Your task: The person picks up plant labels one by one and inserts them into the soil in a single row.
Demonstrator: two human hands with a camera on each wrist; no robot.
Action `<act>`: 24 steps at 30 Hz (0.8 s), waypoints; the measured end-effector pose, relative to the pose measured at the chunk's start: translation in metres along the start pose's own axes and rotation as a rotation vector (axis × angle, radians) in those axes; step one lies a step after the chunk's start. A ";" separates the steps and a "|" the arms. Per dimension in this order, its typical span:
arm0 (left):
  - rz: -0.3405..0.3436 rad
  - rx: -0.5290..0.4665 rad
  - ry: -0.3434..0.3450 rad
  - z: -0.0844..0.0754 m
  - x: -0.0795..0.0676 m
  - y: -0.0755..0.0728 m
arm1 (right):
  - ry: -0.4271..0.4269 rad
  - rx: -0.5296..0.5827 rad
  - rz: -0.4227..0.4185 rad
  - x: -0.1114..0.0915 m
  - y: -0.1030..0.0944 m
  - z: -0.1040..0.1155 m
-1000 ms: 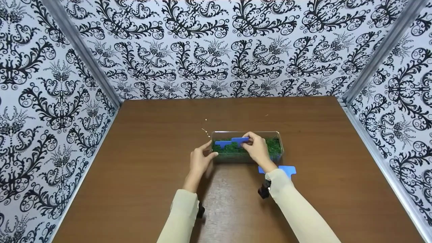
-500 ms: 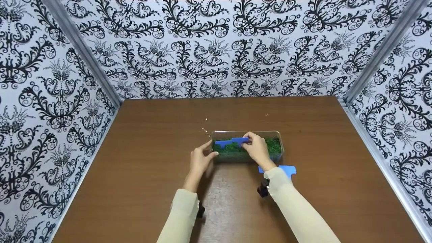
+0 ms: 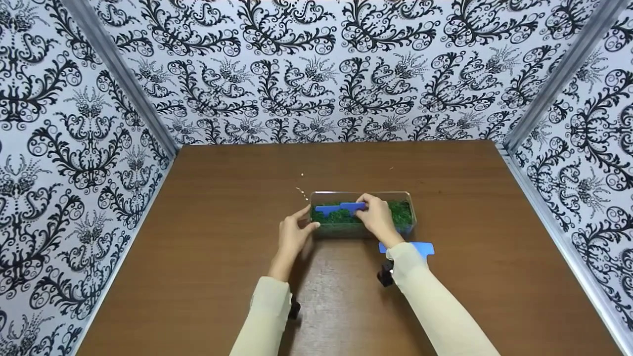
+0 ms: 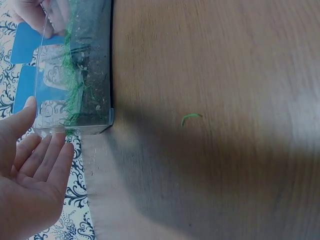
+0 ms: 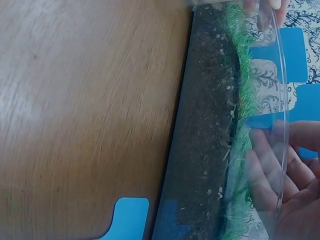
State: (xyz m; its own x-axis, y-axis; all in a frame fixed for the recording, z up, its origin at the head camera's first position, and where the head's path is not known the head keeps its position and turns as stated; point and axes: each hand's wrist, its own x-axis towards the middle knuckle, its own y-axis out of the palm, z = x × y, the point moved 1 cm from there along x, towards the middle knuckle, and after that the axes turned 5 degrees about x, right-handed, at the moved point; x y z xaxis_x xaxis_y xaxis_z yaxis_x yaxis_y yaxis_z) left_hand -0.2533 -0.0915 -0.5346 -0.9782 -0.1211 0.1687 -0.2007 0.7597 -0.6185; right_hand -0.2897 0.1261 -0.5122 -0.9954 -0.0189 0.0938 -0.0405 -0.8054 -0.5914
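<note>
Tag [image 3: 351, 205] pinched in right-hand fingers [image 5: 306, 133], second tag [image 3: 326, 209] left of them, grass [image 3: 401, 213] below; left-hand fingers [image 4: 50, 156] straight, touching clear box [image 3: 341, 231] end.

Black-scrolled white walls [image 3: 296, 74] — brown wooden tabletop [image 3: 222, 237] below.

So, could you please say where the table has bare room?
Bare tabletop lies between the left wall and left hand, and between the right wall and the blue plastic beside the right sleeve. The right hand, grass and blue pieces crowd the clear box.
</note>
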 end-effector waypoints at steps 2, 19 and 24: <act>0.001 -0.007 0.006 0.000 0.000 0.000 | 0.003 -0.016 -0.001 0.001 0.000 0.000; 0.001 -0.024 0.000 0.000 0.001 0.001 | -0.011 -0.084 0.004 0.002 0.003 -0.001; 0.010 -0.036 0.000 0.001 0.001 0.000 | -0.016 -0.093 0.004 0.003 0.003 -0.001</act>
State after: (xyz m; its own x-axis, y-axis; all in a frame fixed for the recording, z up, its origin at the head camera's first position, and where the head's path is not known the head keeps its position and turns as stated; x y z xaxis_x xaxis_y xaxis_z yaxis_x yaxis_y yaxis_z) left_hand -0.2546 -0.0917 -0.5352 -0.9800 -0.1136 0.1631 -0.1894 0.7831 -0.5924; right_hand -0.2926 0.1240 -0.5144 -0.9941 -0.0323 0.1040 -0.0452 -0.7469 -0.6634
